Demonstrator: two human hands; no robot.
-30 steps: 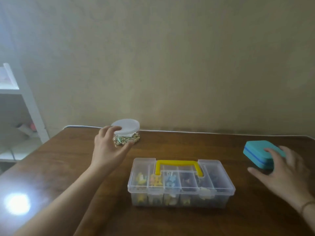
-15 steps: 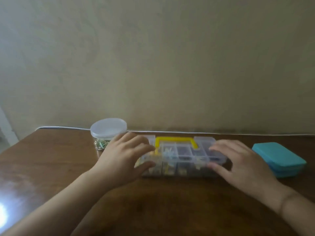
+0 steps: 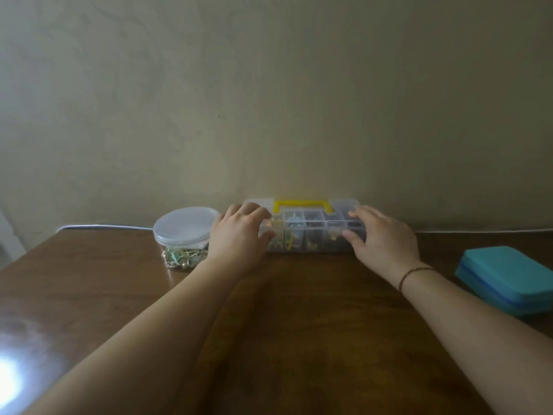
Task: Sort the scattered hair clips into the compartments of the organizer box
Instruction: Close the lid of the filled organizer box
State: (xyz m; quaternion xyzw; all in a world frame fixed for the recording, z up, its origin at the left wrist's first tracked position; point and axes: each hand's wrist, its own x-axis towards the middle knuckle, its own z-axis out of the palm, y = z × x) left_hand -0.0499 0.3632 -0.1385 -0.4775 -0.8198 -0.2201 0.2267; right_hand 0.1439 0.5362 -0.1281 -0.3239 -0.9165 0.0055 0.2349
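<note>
We find the organizer box (image 3: 311, 232) standing at the far edge of the brown wooden surface (image 3: 299, 324), close against the wall (image 3: 269, 100). It is of clear plastic, its lid is down, and a yellow handle (image 3: 303, 204) lies flat on the top. Through the clear lid and front wall we make out several compartments side by side holding small coloured items, which we take for hair clips (image 3: 294, 235); they are too small and blurred to tell apart.

The left hand (image 3: 239, 238) grips the left end of the box, fingers curled over the lid and thumb on the front wall. The right hand (image 3: 383, 238) grips the right end in like manner, fingers on the lid and thumb at the front. A thin dark bracelet (image 3: 414, 275) sits on the right wrist.

Just left of the left hand stands a clear round jar (image 3: 184, 244) with a pale lid, filled with small metallic and greenish pieces. A teal case (image 3: 508, 278), shut, lies near the right edge of the surface, well apart from the box. A white cable (image 3: 104, 226) runs along the foot of the wall.
</note>
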